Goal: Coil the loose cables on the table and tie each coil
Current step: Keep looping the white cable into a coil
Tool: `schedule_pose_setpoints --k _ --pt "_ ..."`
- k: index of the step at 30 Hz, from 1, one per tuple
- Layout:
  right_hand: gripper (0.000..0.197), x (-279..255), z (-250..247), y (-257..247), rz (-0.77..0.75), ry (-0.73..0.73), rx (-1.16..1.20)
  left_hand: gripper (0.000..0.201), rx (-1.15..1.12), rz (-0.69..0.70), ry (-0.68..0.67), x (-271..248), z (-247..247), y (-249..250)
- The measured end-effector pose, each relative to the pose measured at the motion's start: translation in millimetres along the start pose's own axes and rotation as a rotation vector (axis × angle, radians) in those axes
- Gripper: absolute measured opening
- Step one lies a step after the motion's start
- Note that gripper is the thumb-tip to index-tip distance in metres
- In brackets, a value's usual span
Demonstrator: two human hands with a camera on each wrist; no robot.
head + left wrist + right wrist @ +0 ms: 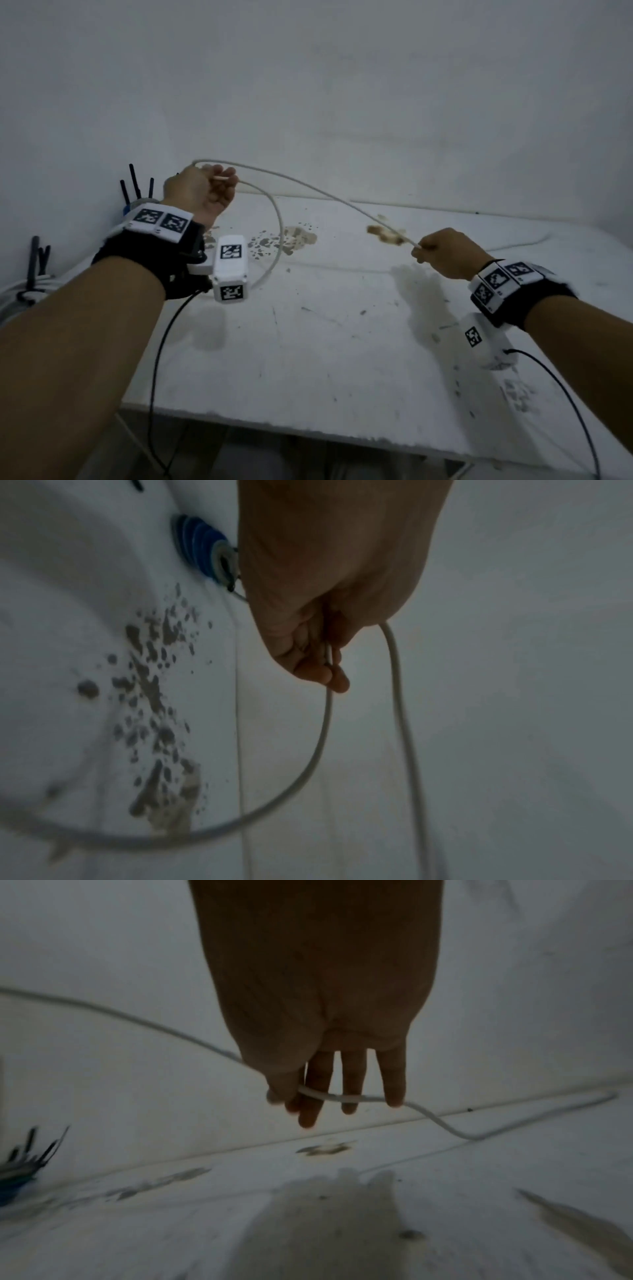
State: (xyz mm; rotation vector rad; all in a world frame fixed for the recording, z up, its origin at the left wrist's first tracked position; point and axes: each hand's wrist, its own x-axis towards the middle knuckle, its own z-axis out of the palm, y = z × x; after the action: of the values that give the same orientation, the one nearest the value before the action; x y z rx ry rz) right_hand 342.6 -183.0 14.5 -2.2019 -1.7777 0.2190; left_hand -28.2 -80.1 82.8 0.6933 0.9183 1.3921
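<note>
Pinching the white cable (308, 187) at three o'clock, the right hand (442, 253) is stretching it toward the left hand (200, 192), seemingly gripping a loop at nine.

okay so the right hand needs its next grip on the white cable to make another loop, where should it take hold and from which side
Probably on the slack run of the white cable just beyond the right hand, where it sags toward the table. Come from above and pinch across it: that stretch is thin and lies low, while the span to the left hand is already lifted.
</note>
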Motion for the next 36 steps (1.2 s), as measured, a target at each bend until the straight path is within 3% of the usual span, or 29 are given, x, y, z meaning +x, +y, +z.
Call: schedule_pose_setpoints --k 4,9,11,13,16,21,27,32,34,36 --pt "0.029 -5.1 5.5 -31.5 -0.177 0.174 0.169 0.032 0.308 -0.069 -0.038 -4.5 6.6 -26.7" --pt "0.051 -15.3 12.1 -115.7 -0.383 0.155 0.427 0.022 0.226 -0.099 -0.105 -23.5 32.3 -58.3" --pt "0.050 -19.0 16.0 -140.0 -0.342 0.083 0.614 0.020 0.137 -0.116 -0.159 -27.3 38.3 -64.6" --pt "0.035 -20.4 23.4 -155.9 -0.248 -0.079 0.874 0.020 0.021 -0.138 -0.199 -30.4 41.0 -66.3" --pt "0.037 -18.5 33.2 -165.3 -0.083 -0.275 1.123 0.021 -0.057 -0.148 -0.212 -31.0 37.6 -63.9" --pt "0.023 -12.1 40.9 -157.2 0.040 -0.045 1.038 0.018 0.150 -0.106 -0.212 -27.8 13.4 -61.5" --pt "0.047 1.9 56.9 -126.3 0.163 0.194 0.932 0.011 0.024 -0.075 -0.064 -18.3 -15.6 -51.2" --pt "0.023 11.3 53.2 -122.8 0.290 0.539 1.252 0.015 0.305 -0.051 -0.115 -31.5 -9.6 -57.9" --pt "0.036 8.3 41.9 -130.0 0.228 0.485 1.423 0.011 0.352 -0.085 -0.173 -36.9 -5.6 -59.8" --pt "0.062 0.9 31.7 -136.1 0.069 0.292 1.281 0.012 0.335 -0.141 -0.240 -40.3 -2.2 -58.2"
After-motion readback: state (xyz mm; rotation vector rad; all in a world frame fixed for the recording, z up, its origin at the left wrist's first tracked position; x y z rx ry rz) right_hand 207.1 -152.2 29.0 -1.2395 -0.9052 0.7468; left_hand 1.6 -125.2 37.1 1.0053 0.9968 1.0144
